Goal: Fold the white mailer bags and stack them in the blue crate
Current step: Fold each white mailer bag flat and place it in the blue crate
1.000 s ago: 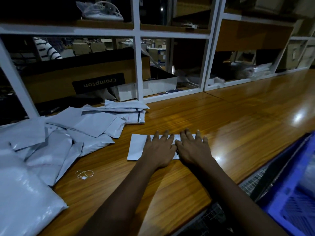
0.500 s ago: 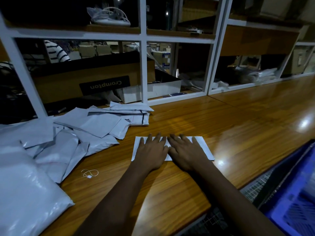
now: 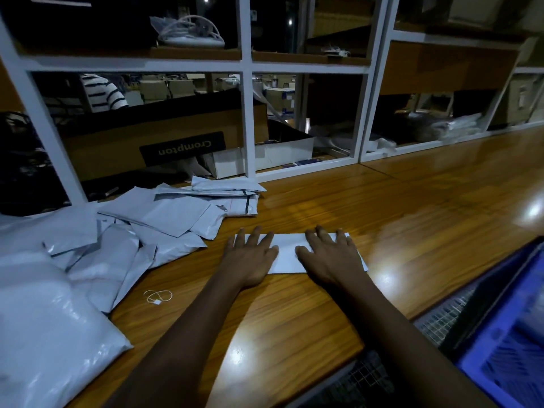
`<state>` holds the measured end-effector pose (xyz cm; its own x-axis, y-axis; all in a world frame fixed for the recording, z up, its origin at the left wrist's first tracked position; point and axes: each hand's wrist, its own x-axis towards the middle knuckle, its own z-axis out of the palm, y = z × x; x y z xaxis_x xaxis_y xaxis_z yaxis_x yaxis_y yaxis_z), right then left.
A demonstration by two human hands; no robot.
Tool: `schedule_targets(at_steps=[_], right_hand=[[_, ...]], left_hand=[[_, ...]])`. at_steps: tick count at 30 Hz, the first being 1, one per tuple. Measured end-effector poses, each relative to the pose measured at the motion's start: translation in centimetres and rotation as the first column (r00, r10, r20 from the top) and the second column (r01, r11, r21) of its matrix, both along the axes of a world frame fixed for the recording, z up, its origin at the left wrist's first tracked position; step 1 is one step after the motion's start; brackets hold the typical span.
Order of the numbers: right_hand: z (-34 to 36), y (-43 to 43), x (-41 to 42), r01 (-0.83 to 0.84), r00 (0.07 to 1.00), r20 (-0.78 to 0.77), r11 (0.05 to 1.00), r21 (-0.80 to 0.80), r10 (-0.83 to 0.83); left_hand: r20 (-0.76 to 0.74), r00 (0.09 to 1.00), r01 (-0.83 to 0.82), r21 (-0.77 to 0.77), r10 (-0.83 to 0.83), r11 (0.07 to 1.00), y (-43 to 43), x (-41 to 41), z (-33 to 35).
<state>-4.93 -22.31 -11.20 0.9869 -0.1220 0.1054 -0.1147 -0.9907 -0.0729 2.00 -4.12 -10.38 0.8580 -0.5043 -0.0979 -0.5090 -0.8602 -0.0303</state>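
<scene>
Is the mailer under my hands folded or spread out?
Folded: the mailer is a narrow strip, slimmer than the loose bags, with left hand and right hand pressed flat on it.

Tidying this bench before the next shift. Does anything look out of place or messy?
The mailer bags lie in a loose, overlapping heap at the left, at all angles. A white loop of string lies stray on the table beside them. The bag under the left hand and right hand lies flat.

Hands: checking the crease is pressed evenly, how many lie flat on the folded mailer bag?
2: left hand on the mailer bag, at its left end; right hand at its right end. None hidden.
</scene>
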Motion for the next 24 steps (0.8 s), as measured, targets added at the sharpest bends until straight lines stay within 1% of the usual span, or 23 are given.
schedule_targets(at_steps=[1,3,4,7,9,11,12,14,15,17,20,22,24], right_hand=[[-0.3,-0.1,0.1,0.051,0.998,-0.026,0.997,0.056,-0.049],[-0.8,-0.6,0.4,0.148,0.987,-0.069,0.985,0.085,-0.142],[-0.8,-0.8,0.5,0.192,0.98,-0.062,0.979,0.073,-0.187],[0.0,-0.7,-0.4,0.303,0.953,-0.057,0.939,0.165,-0.298],[0.7,-0.3,-1.3,0.319,0.946,-0.009,0.931,0.178,-0.323],[0.8,-0.1,-1.6,0.234,0.966,0.09,0.966,0.11,-0.244],[0.8,0.0,-1.7,0.141,0.983,0.11,0.987,0.073,-0.148],[0.7,0.3,-1.9,-0.026,0.999,0.049,0.995,0.092,0.022],[0.8,0.4,-2.0,-0.059,0.998,-0.007,0.993,0.103,0.06],[1.2,0.3,-2.0,-0.062,0.993,-0.094,0.994,0.09,0.07],[1.5,0.2,-1.9,-0.039,0.99,-0.131,0.995,0.09,0.05],[1.5,0.3,-2.3,-0.028,0.994,-0.1,0.996,0.089,0.037],[1.3,0.4,-2.7,-0.012,1.0,0.007,0.999,0.042,0.011]], left_hand=[[-0.005,1.0,-0.005,0.006,0.005,1.0,0.1,0.0,-0.1],[-0.004,1.0,-0.007,0.023,0.007,1.0,0.5,-0.1,-0.1],[-0.006,1.0,-0.014,0.019,0.014,1.0,0.8,-0.1,-0.1],[-0.05,0.995,-0.095,-0.072,0.092,0.993,2.1,-0.9,0.2],[-0.036,0.991,-0.13,-0.105,0.127,0.986,2.8,-1.6,0.3],[0.049,0.99,-0.122,-0.134,0.129,0.983,3.1,-2.4,0.2],[0.099,0.988,-0.104,-0.161,0.121,0.981,3.0,-2.6,0.3],[0.151,0.986,-0.035,-0.193,0.065,0.98,2.7,-3.0,0.6],[0.135,0.991,0.004,-0.185,0.021,0.983,2.5,-3.2,0.7],[0.055,0.998,0.042,-0.127,-0.035,0.991,2.3,-3.3,0.9],[-0.029,0.999,0.027,-0.096,-0.03,0.995,2.7,-2.9,1.0],[-0.023,0.999,0.023,-0.097,-0.025,0.995,2.8,-2.9,0.9],[0.015,0.999,0.031,-0.121,-0.03,0.992,3.0,-3.1,0.9]])
